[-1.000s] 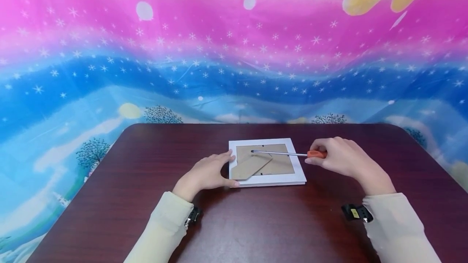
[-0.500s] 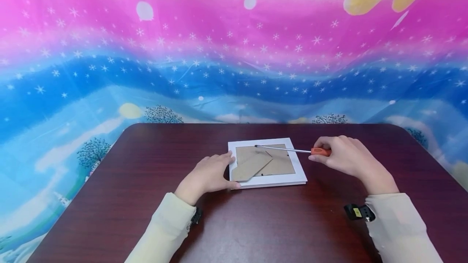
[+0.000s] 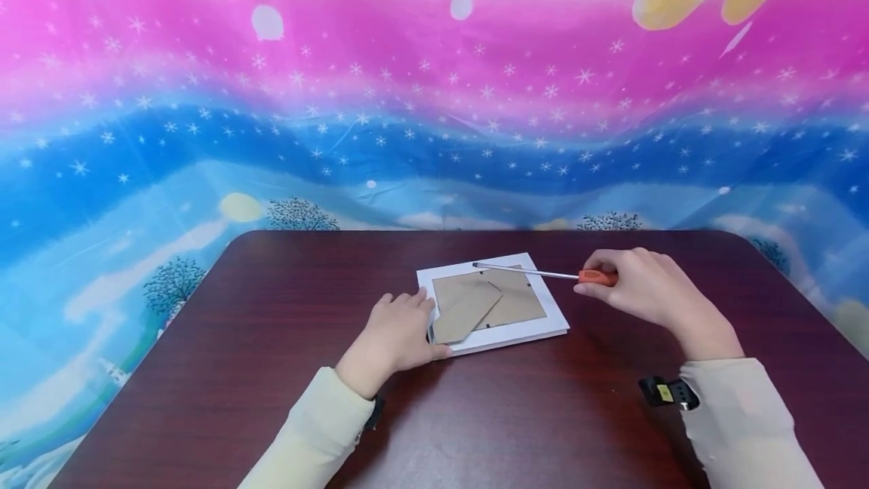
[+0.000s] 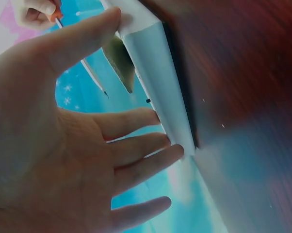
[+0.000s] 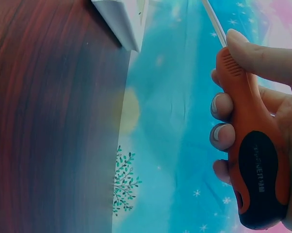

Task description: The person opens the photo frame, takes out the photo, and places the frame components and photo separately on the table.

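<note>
A white picture frame (image 3: 553, 317) lies face down on the table, its brown backing board (image 3: 519, 304) and slanted stand leg (image 3: 468, 317) uppermost. Small dark tabs sit along the board's edges. My left hand (image 3: 397, 332) touches the frame's left side with its fingers nearly straight, the thumb at the near-left corner. In the right wrist view, my right hand (image 5: 277, 73) grips the orange and black handle of a screwdriver (image 5: 255, 111), thumb along its top. The shaft (image 3: 543, 273) reaches left over the frame, and the dark tip (image 3: 477, 265) overlaps the far white border in the head view.
The dark red-brown table (image 3: 237, 368) has rounded far corners. Behind it hangs a pink and blue snowflake-patterned cloth (image 3: 407, 134). A black strap device (image 3: 668, 392) sits at the right wrist.
The frame has turned slightly counter-clockwise, its right side swinging away, as my left hand moved a little nearer and right. The screwdriver tip has shifted from the backing board to the far border.
</note>
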`<state>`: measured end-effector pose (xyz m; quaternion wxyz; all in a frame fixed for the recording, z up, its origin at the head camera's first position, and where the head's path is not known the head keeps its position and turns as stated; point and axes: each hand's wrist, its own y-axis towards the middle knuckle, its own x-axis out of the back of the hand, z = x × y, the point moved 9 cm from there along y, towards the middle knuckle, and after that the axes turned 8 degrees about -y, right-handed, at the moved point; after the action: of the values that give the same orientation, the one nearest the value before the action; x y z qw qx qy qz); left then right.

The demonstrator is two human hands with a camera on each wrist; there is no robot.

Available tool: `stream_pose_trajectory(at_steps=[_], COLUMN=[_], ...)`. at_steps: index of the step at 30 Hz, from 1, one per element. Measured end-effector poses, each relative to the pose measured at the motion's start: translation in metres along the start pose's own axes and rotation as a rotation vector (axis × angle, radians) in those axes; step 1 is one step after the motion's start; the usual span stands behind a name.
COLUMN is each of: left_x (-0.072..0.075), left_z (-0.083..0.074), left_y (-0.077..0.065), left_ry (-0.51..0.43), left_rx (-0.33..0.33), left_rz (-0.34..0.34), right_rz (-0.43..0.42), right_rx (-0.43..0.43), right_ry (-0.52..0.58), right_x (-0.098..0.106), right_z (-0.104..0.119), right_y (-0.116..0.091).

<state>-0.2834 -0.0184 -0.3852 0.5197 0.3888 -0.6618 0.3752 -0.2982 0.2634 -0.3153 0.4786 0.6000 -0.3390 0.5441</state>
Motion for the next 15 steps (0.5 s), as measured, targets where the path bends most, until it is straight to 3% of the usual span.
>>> stream_pose_trajectory(at_steps=[6, 15], left_x=[-0.001, -0.002], left_z=[-0.006, -0.006], left_y=[-0.003, -0.002], left_ry=[0.072, 0.078], left_rx=[0.020, 0.025], left_rz=[-0.003, 0.000], right_rz=[-0.013, 0.013], right_rx=[-0.035, -0.118], right_ry=[-0.006, -0.004], right_x=[0.006, 0.007], right_z=[-0.011, -0.039], right_y=[-0.003, -0.010])
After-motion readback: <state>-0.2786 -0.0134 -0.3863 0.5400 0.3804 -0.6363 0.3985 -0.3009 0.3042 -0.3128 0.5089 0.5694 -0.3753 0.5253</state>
